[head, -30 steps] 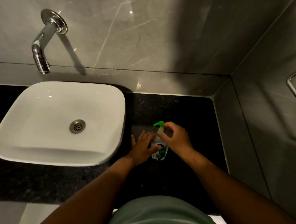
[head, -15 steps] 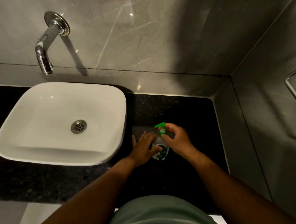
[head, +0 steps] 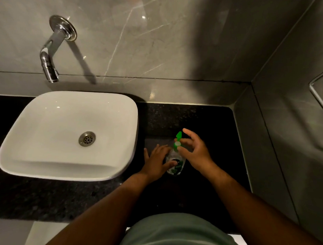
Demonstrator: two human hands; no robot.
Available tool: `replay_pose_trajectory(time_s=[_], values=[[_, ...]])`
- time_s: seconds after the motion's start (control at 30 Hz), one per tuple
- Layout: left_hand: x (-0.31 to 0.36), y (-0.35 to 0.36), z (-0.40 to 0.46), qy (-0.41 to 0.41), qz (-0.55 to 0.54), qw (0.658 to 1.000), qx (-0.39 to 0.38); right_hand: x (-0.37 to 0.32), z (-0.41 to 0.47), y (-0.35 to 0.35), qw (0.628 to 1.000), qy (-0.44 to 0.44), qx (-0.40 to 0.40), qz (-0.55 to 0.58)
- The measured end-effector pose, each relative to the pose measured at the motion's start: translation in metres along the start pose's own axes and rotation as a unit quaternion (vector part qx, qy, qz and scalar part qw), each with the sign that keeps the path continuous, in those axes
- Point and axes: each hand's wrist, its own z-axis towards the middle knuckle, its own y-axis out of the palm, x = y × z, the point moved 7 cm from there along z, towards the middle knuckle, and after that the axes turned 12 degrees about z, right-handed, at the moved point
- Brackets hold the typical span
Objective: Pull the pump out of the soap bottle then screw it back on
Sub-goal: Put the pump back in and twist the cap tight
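Note:
A small clear soap bottle (head: 176, 163) with a green and white label stands on the black stone counter (head: 202, 121), to the right of the basin. Its green pump (head: 177, 139) sits on the neck, the nozzle pointing away from me. My left hand (head: 156, 162) wraps the bottle's body from the left. My right hand (head: 193, 150) is at the pump from the right: thumb and forefinger pinch the pump's collar, the other fingers spread apart above it.
A white vessel basin (head: 71, 171) fills the counter's left side, with a chrome wall spout (head: 49, 65) above it. Grey tiled walls close the back and the right. A metal rail (head: 319, 96) juts from the right wall.
The pump's nozzle has turned from pointing left to pointing away from me. My right hand's outer fingers have opened out. My left hand has kept its hold on the bottle.

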Motion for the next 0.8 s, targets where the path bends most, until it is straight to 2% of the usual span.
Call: replay_pose_trajectory(time_s=[0.1,0.17,0.3,0.37,0.57,0.7,0.8], values=[[0.003,0.003,-0.001,0.009,0.002,1.000,-0.004,-0.008,0.002,0.002,0.998,-0.021,0.033,-0.054],[0.002,0.002,-0.002,0.007,0.002,1.000,0.003,-0.007,0.001,0.005,0.997,-0.013,0.027,-0.067],[0.002,-0.002,-0.003,0.004,0.000,1.000,0.009,-0.002,-0.002,0.007,1.000,0.014,-0.027,0.010],[0.004,-0.002,-0.003,0.007,0.006,1.000,0.009,-0.006,-0.002,0.003,1.000,0.002,-0.027,0.006],[0.005,0.000,-0.005,0.014,-0.013,1.000,0.011,-0.019,0.001,0.002,0.991,-0.040,-0.046,-0.122],[0.002,-0.003,-0.002,-0.005,-0.005,1.000,0.029,-0.012,-0.001,0.004,0.995,-0.012,-0.080,-0.062],[0.002,-0.002,-0.002,-0.002,-0.002,1.000,0.017,-0.010,0.003,0.001,0.996,-0.011,-0.062,-0.056]])
